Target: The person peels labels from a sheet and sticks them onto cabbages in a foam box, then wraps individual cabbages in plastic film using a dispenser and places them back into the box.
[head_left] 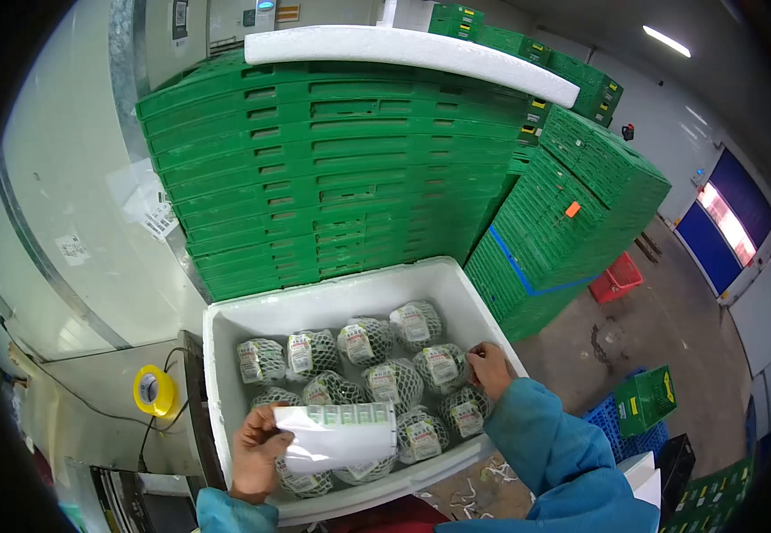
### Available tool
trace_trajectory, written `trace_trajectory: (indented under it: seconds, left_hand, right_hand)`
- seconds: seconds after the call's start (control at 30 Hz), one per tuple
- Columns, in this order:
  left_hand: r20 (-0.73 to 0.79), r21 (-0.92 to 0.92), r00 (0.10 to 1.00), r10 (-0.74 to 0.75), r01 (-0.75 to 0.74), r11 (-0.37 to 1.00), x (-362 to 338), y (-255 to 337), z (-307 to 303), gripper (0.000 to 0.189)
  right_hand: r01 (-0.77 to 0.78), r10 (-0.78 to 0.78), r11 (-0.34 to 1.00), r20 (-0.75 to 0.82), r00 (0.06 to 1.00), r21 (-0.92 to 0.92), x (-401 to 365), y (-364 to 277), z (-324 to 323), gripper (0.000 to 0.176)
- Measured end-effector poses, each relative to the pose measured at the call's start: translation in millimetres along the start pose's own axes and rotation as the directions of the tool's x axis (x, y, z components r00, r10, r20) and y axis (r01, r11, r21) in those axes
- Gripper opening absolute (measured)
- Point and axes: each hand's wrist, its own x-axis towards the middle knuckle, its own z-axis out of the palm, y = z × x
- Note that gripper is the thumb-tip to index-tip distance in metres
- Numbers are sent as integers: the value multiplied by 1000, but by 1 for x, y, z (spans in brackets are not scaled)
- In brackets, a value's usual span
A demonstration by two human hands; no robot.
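Observation:
My left hand (256,451) pinches the left edge of a white sheet of labels (337,444); a row of small green-and-white labels runs along its top. The sheet hangs over the front of a white foam box (217,391), hiding some of its contents. Inside the box lie several round items in white foam netting (398,384), most with a printed label on top. At the box's right side, my right hand (490,369) has its fingers drawn together against a netted round item (441,366). Whatever may be between those fingertips is hidden.
Behind the box rises a tall stack of green crates (332,178), with a white foam lid (403,58) on top. More green crates (572,213) stand to the right. A yellow tape roll (154,391) hangs at left near a cable. White scraps (483,493) litter the floor.

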Motion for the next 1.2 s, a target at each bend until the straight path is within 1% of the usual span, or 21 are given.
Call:
trace_trajectory:
  seconds: [0.07, 0.13, 0.17, 0.23, 0.27, 0.33, 0.37, 0.43, 0.5, 0.57, 0.6, 0.67, 0.7, 0.77, 0.8, 0.87, 1.0, 1.07, 1.1, 1.17, 1.2]
  left_hand:
    - [-58, -19, 998, 12, -14, 1000, 1, 9, -1, 37]
    - [-77, -55, 997, 1, -5, 998, 0, 15, 0, 35]
    - [-103, -92, 995, -7, -2, 996, 0, 16, 0, 33]
    - [-104, -121, 995, 8, -21, 992, -1, 13, 2, 27]
    - [-108, -155, 994, -12, -5, 988, -2, 10, 5, 25]
    - [-106, -164, 994, -20, 2, 987, -5, 9, 10, 21]
    - [-81, -136, 996, -23, 12, 991, -3, 0, 1, 19]
    - [-48, -51, 998, 30, -32, 998, -3, -1, 5, 17]
    - [-26, -9, 999, 19, -19, 1000, -3, 0, 13, 17]
    - [7, 41, 1000, 28, -28, 999, -2, 0, 19, 17]
    - [15, 61, 998, 60, -61, 996, -2, 0, 25, 17]
    - [83, 71, 990, 113, -119, 990, -4, 4, 28, 19]
    - [84, 79, 990, 112, -119, 990, -7, 6, 31, 19]
    - [91, 154, 995, 38, -52, 987, -9, 7, 41, 20]
    - [79, 248, 997, 23, -42, 968, -7, 1, 36, 19]
    - [51, 256, 997, 56, -67, 964, -2, -7, 32, 17]
    - [40, 335, 989, 144, -149, 930, -4, -4, 35, 13]
    - [54, 359, 986, 155, -164, 919, 1, -1, 37, 12]
    - [69, 382, 985, 160, -175, 907, 2, -1, 37, 12]
    - [80, 402, 983, 167, -186, 896, 4, 0, 37, 12]
    - [74, 424, 988, 139, -157, 892, 6, -2, 37, 13]
  right_hand:
    - [-55, 52, 997, -50, 997, -57, 2, 10, -2, 11]
    - [10, -35, 969, -96, 995, -245, 9, 16, 7, 10]
    - [14, -39, 970, -96, 995, -244, 22, 33, 8, 10]
    - [229, -301, 813, -51, 952, -535, 39, 66, 9, 18]
    - [232, -299, 814, -42, 953, -533, 43, 73, 8, 18]
    - [111, -277, 650, -98, 956, -752, 35, 56, 15, 32]
    - [129, -249, 612, -36, 968, -780, 11, 18, 14, 41]
    - [345, -400, 703, 56, 915, -622, -10, -11, 20, 44]
    - [318, -269, 945, 358, 894, -84, -55, -67, 41, 47]
    - [225, -322, 946, 730, 602, 231, -91, -94, 58, 51]
    - [224, -330, 944, 728, 601, 243, -97, -99, 65, 51]
    - [539, -396, 837, 785, 476, 95, -107, -104, 71, 45]
    - [536, -401, 838, 783, 475, 103, -113, -107, 72, 45]
    - [541, -284, 831, 738, 612, -129, -119, -112, 71, 40]
    - [542, -283, 831, 743, 607, -127, -119, -111, 72, 40]
    - [766, -564, 643, 665, 489, -19, -120, -106, 72, 35]
    - [707, -500, 708, 714, 490, 11, -112, -112, 65, 34]
    - [573, -260, 813, 817, 515, -103, -104, -117, 64, 34]
    - [575, -262, 811, 815, 517, -104, -103, -115, 64, 34]
    - [769, -582, 635, 701, 412, 76, -102, -109, 66, 31]
    - [768, -581, 636, 702, 411, 76, -104, -113, 70, 31]
